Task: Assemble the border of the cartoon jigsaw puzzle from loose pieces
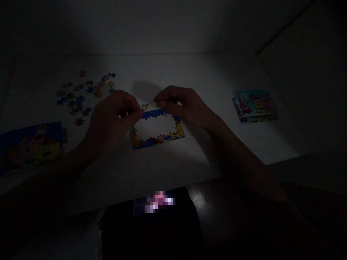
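Observation:
On the white table lies a jigsaw puzzle frame [141, 143], a ring of joined border pieces around a bare middle. My left hand [114, 113] is at its upper left corner, thumb and index finger pinched on a small jigsaw piece [145, 106] with yellow and white on it. Over the upper right edge of the frame is my right hand [184, 103], its thumb and fingertips pressed together. Whatever those fingertips hold, if anything, is too dark to make out. Several loose jigsaw pieces [76, 104] are scattered to the left of my left hand.
A blue cartoon picture [48, 144] lies at the left, partly behind my left forearm. Stacked cartoon picture cards [255, 106] rest at the right. A wall [168, 29] rises behind the table [146, 166]. Near my lap glows a blurred screen [159, 202]. The light is very dim.

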{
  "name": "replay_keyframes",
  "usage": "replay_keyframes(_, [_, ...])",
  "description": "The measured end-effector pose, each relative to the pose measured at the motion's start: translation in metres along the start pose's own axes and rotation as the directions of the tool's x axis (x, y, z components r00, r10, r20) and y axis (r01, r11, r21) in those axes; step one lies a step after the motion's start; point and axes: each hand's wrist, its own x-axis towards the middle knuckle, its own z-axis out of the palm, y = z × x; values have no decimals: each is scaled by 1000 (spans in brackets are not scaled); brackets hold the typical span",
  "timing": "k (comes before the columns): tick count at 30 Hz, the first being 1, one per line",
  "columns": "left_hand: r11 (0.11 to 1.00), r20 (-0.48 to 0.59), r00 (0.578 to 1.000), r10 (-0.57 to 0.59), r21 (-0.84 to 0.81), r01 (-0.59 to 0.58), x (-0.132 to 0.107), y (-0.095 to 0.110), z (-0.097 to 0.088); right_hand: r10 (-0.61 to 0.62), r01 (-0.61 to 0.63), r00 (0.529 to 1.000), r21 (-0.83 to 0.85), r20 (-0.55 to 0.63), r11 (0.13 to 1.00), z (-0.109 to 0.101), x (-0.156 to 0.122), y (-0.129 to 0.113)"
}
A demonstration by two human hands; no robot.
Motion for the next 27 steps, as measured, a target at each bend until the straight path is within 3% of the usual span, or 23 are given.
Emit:
replay_keyframes(2, [993,-17,1000,-27,-113,25,-3,10,19,-19,14,998,80,64,997,4,-4,-10])
replay_keyframes(5, [993,-77,997,-19,-118,10,-6,16,36,-8,-5,998,181,69,983,6,-7,-11])
replay_keyframes(12, [978,-104,978,179,-87,-188,-10,6,43,-10,-4,999,388,33,922,7,-8,5])
replay_keyframes(14, [942,-89,938,335,-4,-337,-13,1,41,0,-10,1000,394,26,919,1,-11,7])
replay_keyframes(15, [899,-63,897,438,59,-435,-15,-1,39,10,-18,1000,381,23,924,-3,-14,8])
replay_keyframes(18, [678,109,713,693,240,-695,-22,-4,36,30,-41,999,318,38,947,-20,-22,11])
replay_keyframes(20, [568,226,636,738,302,-766,-26,-2,35,44,-70,994,275,97,959,-28,-25,12])
replay_keyframes(22, [527,294,617,730,334,-781,-30,0,38,69,-114,979,234,191,966,-32,-25,12])
replay_keyframes(27, [535,324,633,703,344,-771,-33,0,48,103,-181,907,158,408,971,-31,-23,10])
